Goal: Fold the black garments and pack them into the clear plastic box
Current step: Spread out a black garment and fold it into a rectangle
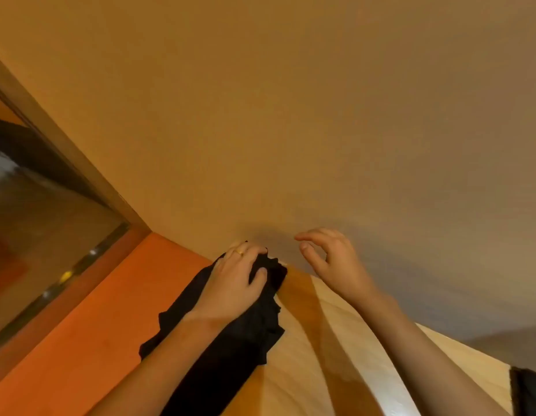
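A black garment (230,349) hangs bunched over the top edge of a pale wooden panel (330,340) at the lower middle. My left hand (239,277), with a ring on one finger, grips the upper bunch of the cloth near the wall. To the right of it, my right hand (330,259) hovers just off the fabric with loosely curled fingers and holds nothing. Another piece of black cloth (528,391) shows at the lower right edge. The clear plastic box is not in view.
A plain beige wall (290,115) fills the upper view right behind the hands. An orange surface (89,340) runs along the lower left, beside a framed mirror or glass pane (44,235).
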Motion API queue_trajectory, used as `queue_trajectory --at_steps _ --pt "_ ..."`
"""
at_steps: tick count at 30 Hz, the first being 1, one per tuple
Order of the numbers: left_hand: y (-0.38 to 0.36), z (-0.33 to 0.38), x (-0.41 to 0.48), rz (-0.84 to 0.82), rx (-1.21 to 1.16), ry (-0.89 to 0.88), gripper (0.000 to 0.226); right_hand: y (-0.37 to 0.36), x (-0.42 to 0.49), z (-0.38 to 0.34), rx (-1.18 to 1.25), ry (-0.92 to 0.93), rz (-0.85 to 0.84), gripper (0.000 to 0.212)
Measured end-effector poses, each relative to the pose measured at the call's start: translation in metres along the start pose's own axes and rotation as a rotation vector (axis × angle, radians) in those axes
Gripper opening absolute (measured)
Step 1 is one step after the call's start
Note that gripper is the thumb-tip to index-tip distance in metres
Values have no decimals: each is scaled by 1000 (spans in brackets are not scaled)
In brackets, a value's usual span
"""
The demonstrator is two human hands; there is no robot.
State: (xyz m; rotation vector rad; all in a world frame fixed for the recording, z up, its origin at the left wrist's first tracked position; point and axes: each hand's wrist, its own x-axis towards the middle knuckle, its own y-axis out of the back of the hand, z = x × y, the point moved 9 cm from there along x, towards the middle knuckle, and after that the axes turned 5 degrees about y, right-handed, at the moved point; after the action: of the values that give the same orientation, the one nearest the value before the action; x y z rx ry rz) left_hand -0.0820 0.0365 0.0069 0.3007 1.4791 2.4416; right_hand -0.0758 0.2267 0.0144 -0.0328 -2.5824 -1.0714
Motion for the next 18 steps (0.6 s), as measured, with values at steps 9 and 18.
queue_trajectory --at_steps 9,18 --pt "-100 -132 -43 94 121 82 36 -171 -36 59 73 20 -98 20" --pt "-126 -153 -48 233 142 14 29 -231 -38 74 93 68 -87 23"
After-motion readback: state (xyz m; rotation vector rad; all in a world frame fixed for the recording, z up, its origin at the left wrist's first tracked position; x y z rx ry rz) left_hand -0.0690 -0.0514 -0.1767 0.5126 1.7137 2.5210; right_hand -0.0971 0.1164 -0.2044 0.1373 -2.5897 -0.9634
